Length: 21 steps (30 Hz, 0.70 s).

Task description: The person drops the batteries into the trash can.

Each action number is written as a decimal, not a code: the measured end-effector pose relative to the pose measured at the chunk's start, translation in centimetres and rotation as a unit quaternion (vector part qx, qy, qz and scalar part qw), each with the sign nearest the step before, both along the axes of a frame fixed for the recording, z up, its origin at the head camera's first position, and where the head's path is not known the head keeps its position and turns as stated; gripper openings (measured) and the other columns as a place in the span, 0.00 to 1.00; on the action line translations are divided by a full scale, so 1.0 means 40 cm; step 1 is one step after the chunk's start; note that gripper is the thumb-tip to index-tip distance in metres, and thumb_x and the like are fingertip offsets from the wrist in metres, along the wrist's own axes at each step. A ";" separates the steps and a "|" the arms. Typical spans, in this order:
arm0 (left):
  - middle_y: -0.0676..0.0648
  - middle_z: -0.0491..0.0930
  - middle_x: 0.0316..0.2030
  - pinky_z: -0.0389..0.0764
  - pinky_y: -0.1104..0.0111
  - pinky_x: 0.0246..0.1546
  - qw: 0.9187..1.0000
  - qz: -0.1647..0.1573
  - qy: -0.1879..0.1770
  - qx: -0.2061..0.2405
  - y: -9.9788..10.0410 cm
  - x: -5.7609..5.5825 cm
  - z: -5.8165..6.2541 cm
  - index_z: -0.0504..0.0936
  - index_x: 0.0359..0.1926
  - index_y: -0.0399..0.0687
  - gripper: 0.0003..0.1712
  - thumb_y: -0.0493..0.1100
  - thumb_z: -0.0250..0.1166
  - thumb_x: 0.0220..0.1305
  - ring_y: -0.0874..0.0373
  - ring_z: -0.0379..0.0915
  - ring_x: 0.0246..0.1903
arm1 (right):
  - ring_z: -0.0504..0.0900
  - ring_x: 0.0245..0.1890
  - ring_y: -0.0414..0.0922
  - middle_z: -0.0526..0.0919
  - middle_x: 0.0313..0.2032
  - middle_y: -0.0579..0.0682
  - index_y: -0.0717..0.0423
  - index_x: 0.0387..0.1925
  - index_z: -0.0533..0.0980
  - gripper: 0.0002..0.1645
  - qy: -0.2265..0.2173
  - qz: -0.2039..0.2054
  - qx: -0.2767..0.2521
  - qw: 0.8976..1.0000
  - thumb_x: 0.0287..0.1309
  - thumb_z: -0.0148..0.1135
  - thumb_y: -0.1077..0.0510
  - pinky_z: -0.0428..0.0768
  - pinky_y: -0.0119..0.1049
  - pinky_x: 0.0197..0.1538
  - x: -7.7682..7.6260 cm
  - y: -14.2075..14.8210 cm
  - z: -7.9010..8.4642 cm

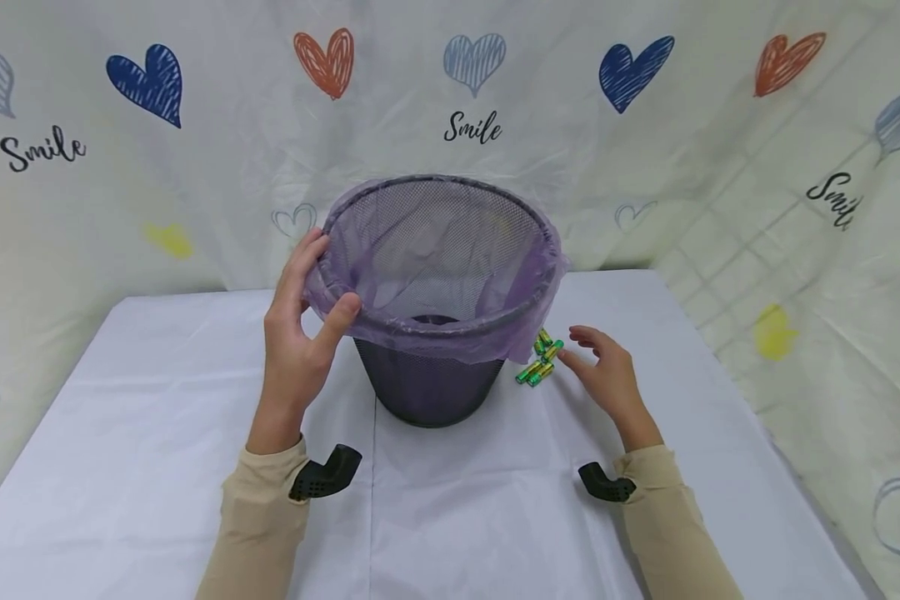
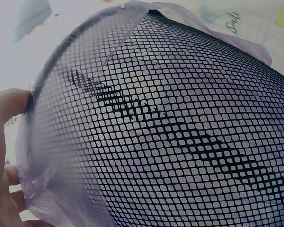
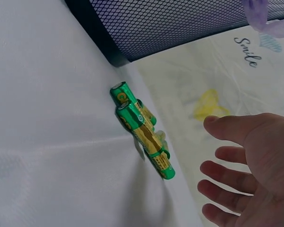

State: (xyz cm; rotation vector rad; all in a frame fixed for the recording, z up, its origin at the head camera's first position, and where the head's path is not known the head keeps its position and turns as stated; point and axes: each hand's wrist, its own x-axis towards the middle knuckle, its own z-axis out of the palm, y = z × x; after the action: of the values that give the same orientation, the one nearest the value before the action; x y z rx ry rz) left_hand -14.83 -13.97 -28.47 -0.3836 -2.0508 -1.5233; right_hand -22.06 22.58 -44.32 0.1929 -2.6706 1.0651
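Note:
A black mesh wastebasket [image 1: 429,392] stands upright on the table, lined with a thin purple bag [image 1: 534,293] folded over its rim. My left hand [image 1: 296,342] holds the rim and bag at the left, thumb on the near edge and fingers farther round. In the left wrist view, the thumb [image 2: 16,102] touches the rim, and the bag partly hides the other fingers. My right hand [image 1: 607,375] is beside several green-and-gold batteries [image 1: 529,372] lying right of the basket. The right wrist view shows its fingers relaxed and apart from the batteries [image 3: 141,130], holding nothing.
A white cloth covers the table [image 1: 157,400]. Behind it and at the right hangs a pale curtain [image 1: 390,133] printed with hearts and "Smile". Each sleeve carries a black wrist mount, one at the left [image 1: 326,475] and one at the right [image 1: 606,483].

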 end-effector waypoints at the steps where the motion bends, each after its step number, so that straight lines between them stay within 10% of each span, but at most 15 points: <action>1: 0.45 0.58 0.67 0.63 0.48 0.55 1.000 -0.001 0.000 0.001 0.001 -0.001 0.000 0.64 0.64 0.42 0.33 0.48 0.59 0.60 0.57 0.53 0.67 | 0.75 0.50 0.56 0.77 0.51 0.58 0.57 0.54 0.71 0.27 -0.003 -0.001 -0.001 1.000 0.53 0.63 0.53 0.70 0.53 0.52 -0.002 0.001 -0.002; 21: 0.47 0.58 0.68 0.61 0.45 0.55 1.000 -0.004 -0.015 -0.001 0.004 0.002 0.002 0.63 0.64 0.43 0.32 0.45 0.58 0.59 0.57 0.52 0.67 | 0.72 0.52 0.58 0.78 0.49 0.61 0.61 0.53 0.72 0.29 -0.033 -0.028 0.012 0.999 0.50 0.66 0.53 0.67 0.53 0.54 -0.023 -0.004 -0.039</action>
State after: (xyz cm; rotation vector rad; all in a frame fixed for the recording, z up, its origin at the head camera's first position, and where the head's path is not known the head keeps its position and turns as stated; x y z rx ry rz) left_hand -14.76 -13.80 -28.39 -0.3715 -2.0769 -1.5402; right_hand -22.98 22.41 -45.88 0.0898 -2.7309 1.0399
